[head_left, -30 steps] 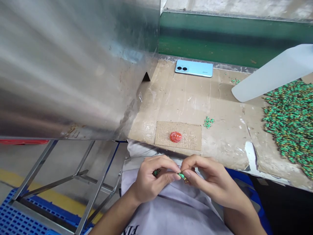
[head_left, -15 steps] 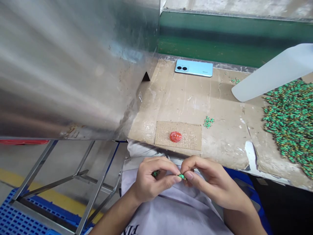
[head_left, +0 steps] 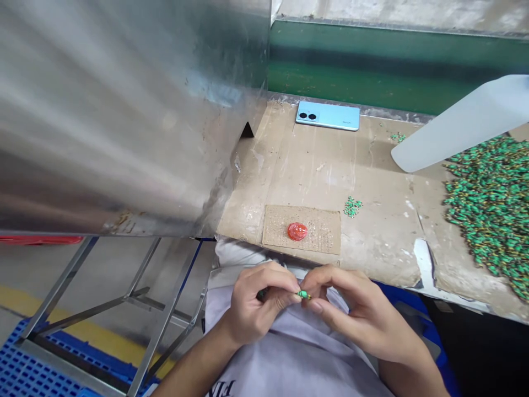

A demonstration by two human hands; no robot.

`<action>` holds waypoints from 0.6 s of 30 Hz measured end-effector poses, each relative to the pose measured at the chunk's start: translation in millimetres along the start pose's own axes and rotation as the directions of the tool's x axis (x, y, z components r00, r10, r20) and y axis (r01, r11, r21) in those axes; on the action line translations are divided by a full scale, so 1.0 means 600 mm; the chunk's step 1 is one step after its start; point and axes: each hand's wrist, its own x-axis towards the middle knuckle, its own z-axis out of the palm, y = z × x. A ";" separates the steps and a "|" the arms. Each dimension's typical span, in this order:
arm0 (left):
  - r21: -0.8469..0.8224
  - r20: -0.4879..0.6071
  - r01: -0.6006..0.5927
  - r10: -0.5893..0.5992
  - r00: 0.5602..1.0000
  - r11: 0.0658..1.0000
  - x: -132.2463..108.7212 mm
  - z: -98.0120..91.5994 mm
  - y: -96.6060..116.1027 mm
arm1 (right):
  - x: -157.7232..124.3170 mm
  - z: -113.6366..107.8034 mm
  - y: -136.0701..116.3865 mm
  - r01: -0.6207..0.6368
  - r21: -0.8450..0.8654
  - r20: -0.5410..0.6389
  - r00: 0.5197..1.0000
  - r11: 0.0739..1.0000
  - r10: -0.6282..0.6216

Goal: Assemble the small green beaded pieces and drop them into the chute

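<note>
Between the thumb and forefinger of my left hand (head_left: 258, 303) is a small green piece with a gold-coloured end (head_left: 303, 294). More dark green bits show in the curl of that palm, mostly hidden by the fingers. My right hand (head_left: 359, 309) is right beside the piece, its thumb and forefinger slightly apart around the gold end; whether a fingertip touches it is hard to see. Beyond the hands, a red, glossy, translucent lump (head_left: 297, 231) sits on a small cardboard rectangle (head_left: 273, 226) at the table's near edge.
A little cluster of green bits (head_left: 352, 207) lies right of the cardboard. The large heap of green and gold pieces (head_left: 491, 204) covers the table's right side, with a whitish cylinder (head_left: 458, 124) leaning over it. A light blue phone (head_left: 328, 116) lies at the back. Left stands a metal panel (head_left: 144, 110).
The green piece has shifted slightly left and up with my left fingers. My right thumb and forefinger have parted a little, baring more of its gold end.
</note>
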 end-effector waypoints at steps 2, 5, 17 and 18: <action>0.001 -0.004 0.002 -0.002 1.000 1.000 -0.001 0.001 -0.001 | 0.000 0.003 -0.001 0.009 -0.015 -0.010 1.000 1.000 -0.009; 0.004 -0.016 0.012 -0.012 1.000 1.000 -0.001 0.001 -0.002 | -0.002 0.007 -0.003 0.026 -0.059 -0.044 0.999 0.998 -0.028; 0.147 -0.002 0.104 -0.105 0.994 0.984 0.008 -0.001 0.026 | 0.002 0.009 0.005 0.271 -0.338 -0.071 0.948 0.901 -0.311; 0.147 0.009 0.121 -0.123 0.992 0.982 0.008 -0.002 0.029 | 0.002 0.009 0.006 0.292 -0.359 -0.060 0.941 0.887 -0.334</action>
